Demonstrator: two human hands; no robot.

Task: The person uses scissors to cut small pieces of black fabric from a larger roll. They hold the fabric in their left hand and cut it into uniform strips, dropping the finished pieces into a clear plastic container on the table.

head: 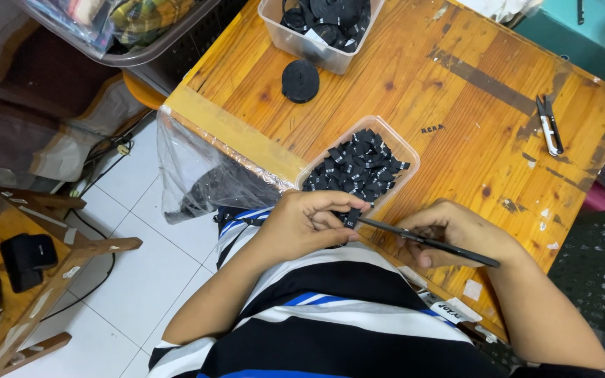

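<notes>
1. The left hand (306, 224) is closed around a small black label piece (352, 213), pinched between the thumb and the fingertips, just at the near edge of the wooden table (456, 119).
2. The right hand (456, 234) is closed on a thin black tool (428, 242), which looks like long tweezers or narrow scissors; I cannot tell which one.
3. The long axis of the tool lies almost flat, going from the lower right to the upper left. Its narrow tip points to the left hand and meets the black piece there; the back end comes out behind the right hand.
4. The two hands are close together, joined only by the tool.
5. Just beyond the hands stands a clear plastic tray (406, 150) full of small black folded labels (362, 168) with white marks.
6. Farther on the table lies a black ribbon roll (300, 80), and behind it a second clear box (309, 47) with more black rolls.
7. Small thread snips (549, 126) lie at the right side of the table, well apart from the hands.
8. A clear plastic bag (204, 175) hangs from the left edge of the table.
</notes>
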